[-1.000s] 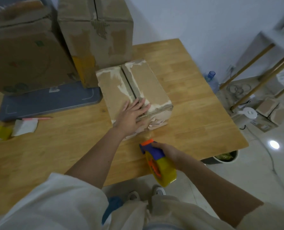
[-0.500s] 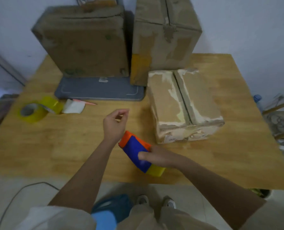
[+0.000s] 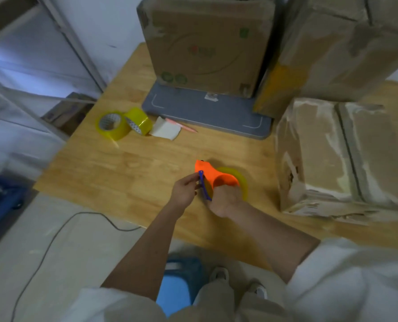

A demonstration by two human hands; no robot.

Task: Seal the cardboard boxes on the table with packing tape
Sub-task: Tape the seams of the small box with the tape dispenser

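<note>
A small worn cardboard box [image 3: 328, 159] with its flaps closed sits on the wooden table [image 3: 123, 168] at the right. Left of it, near the table's front edge, my right hand [image 3: 223, 198] grips an orange and blue tape dispenser [image 3: 214, 175] that carries a yellow roll. My left hand [image 3: 185, 189] pinches the dispenser's blue part at its left side. Two larger boxes stand at the back: one in the middle [image 3: 207, 43] and one at the right [image 3: 346, 47].
Two yellow tape rolls [image 3: 121, 123] lie at the table's left, beside a white paper scrap [image 3: 166, 130] and a pink pen [image 3: 184, 127]. A grey flat board [image 3: 205, 112] lies under the back boxes. A cable [image 3: 54, 235] runs across the floor.
The view swung left. My right hand turned the dispenser so its orange side faces up, and my left hand moved in from above the table and took hold of its blue part.
</note>
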